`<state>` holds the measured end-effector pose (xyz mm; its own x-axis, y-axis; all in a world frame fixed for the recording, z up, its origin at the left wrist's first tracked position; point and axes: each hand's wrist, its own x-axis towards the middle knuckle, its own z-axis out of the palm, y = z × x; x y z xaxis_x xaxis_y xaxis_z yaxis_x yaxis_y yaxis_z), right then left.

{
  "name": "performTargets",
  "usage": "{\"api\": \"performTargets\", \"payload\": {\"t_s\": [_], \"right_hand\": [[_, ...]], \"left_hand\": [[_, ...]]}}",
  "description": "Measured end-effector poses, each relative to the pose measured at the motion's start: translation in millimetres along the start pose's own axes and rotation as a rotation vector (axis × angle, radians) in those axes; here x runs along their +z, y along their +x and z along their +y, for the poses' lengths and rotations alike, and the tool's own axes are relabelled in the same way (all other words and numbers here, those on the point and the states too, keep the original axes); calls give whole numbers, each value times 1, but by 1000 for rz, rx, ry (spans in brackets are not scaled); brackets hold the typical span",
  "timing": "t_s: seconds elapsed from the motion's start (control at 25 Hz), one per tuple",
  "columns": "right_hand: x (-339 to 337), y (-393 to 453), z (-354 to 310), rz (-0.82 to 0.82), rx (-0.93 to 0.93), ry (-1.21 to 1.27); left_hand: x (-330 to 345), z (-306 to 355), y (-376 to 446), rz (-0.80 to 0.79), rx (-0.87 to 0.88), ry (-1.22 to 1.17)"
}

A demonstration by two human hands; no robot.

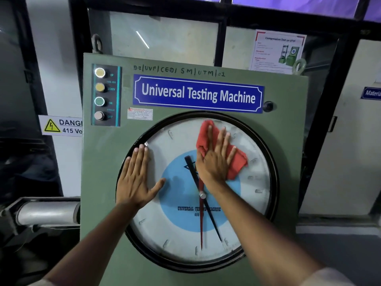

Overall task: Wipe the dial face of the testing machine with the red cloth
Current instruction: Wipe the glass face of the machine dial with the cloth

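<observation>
I judge the wiping to be under way rather than finished: my right hand (214, 162) lies flat on the red cloth (222, 149), fingers spread, and presses it against the dial face (175, 230) above and to the right of the dial's hub. The glass near the top right edge of the dial shows streaks and haze, and the lower half looks untouched, so I reckon most of the face is left to do. My left hand (136, 178) rests open on the dial's left side, fingers together and thumb out, over the black rim (275, 176), holding nothing. Above the dial sits the blue nameplate (198, 93); up and left of it, the button panel (106, 94). Nothing blocks the glass except my own left hand.
</observation>
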<state>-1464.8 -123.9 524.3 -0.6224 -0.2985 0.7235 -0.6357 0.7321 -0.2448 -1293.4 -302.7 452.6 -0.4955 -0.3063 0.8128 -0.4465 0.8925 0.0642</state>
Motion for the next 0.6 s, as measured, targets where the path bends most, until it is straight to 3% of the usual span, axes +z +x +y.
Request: {"api": "performTargets", "payload": {"t_s": [0.12,0.24,0.32,0.4,0.6], "right_hand": [[12,-18,-28,12,-317,-89],[20,-46,-9,-31,-680,-176],[16,-38,8,-50,-812,-225],[4,-16,23,-37,-690,-212],[-1,-21,75,-16,-83,-75]], "left_hand": [[2,6,1,-2,-18,-7],[3,7,2,-15,-4,-18],[4,10,3,-11,-19,-19],[5,17,2,-17,-69,-27],[2,23,3,-61,-106,-27]]}}
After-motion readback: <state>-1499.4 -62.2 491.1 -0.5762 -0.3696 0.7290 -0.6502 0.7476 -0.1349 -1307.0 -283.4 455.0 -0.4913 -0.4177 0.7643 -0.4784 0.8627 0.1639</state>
